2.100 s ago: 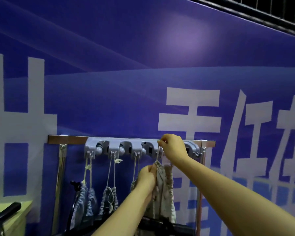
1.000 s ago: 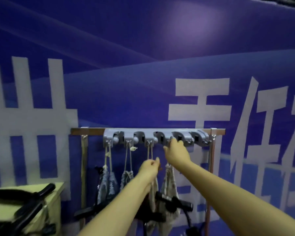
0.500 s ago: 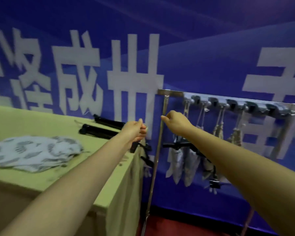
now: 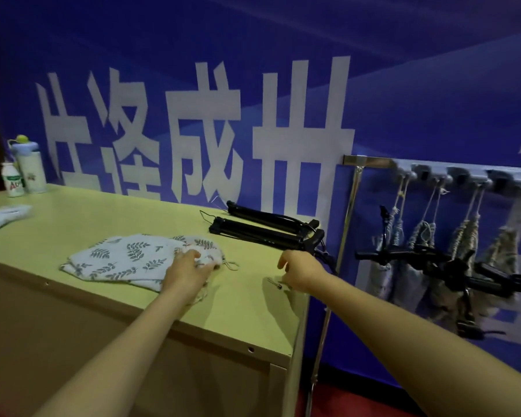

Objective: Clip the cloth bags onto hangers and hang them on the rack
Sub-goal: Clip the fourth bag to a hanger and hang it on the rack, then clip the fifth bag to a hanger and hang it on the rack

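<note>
A small pile of white cloth bags with a leaf print (image 4: 127, 259) lies flat on the yellow-green table (image 4: 73, 218). My left hand (image 4: 187, 269) rests on the pile's right end, fingers spread over the cloth. My right hand (image 4: 301, 270) hovers over the bare tabletop near the right edge, fingers loosely curled, holding nothing. Black clip hangers (image 4: 262, 228) lie stacked at the table's back right. On the rack (image 4: 433, 171) to the right, several cloth bags (image 4: 463, 254) hang by cords from grey hooks, with black hangers (image 4: 427, 260) among them.
A white tumbler with a blue lid (image 4: 29, 168) and a small drink bottle (image 4: 12, 180) stand at the table's far left corner. Another pale cloth (image 4: 3, 216) lies near them. A blue banner with large white characters (image 4: 193, 130) covers the wall behind.
I have turned left from the rack to the table. Both hands left the hanging bags; my left hand now lies on the cloth pile and my right hand is over the tabletop.
</note>
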Demonstrator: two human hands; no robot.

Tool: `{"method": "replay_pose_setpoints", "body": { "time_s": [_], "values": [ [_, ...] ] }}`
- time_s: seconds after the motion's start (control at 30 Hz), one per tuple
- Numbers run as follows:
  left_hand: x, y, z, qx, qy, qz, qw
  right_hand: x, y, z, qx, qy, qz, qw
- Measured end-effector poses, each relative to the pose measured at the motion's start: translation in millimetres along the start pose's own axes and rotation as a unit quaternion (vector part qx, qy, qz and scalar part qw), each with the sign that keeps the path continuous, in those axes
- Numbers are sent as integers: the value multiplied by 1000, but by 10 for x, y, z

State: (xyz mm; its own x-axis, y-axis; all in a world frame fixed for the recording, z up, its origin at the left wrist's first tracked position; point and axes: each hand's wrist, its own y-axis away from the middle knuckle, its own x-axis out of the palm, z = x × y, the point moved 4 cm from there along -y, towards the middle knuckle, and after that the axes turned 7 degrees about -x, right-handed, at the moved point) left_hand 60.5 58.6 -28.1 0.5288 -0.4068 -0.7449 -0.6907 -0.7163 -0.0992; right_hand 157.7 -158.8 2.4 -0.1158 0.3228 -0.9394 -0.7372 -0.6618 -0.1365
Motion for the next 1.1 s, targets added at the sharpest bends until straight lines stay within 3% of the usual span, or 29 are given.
{"method": "replay_pose_setpoints", "body": {
  "time_s": [0.13, 0.4, 0.83, 0.9, 1.0, 1.1],
  "values": [
    [69, -89, 49, 28, -18, 14, 999, 89, -16, -28, 2, 13, -18, 1000],
    [146, -222, -37, -7, -56, -20, 998, 263, -66, 52, -36, 95, -56, 993],
    [68, -339, 78, -81, 103, -86, 988, 347, -105, 157, -65, 129, -91, 985],
    [-10, -284, 45, -80, 112, -125, 983, 309, -103, 196, -70, 96, -99, 988],
    [-167, -130, -89, -31, 23, -239, 970, 213, -103, 276, -79, 26, -110, 991],
    [-297, -64, -282, 8, 52, -278, 959, 93, -96, 397, -87, -29, -120, 989]
  ]
}}
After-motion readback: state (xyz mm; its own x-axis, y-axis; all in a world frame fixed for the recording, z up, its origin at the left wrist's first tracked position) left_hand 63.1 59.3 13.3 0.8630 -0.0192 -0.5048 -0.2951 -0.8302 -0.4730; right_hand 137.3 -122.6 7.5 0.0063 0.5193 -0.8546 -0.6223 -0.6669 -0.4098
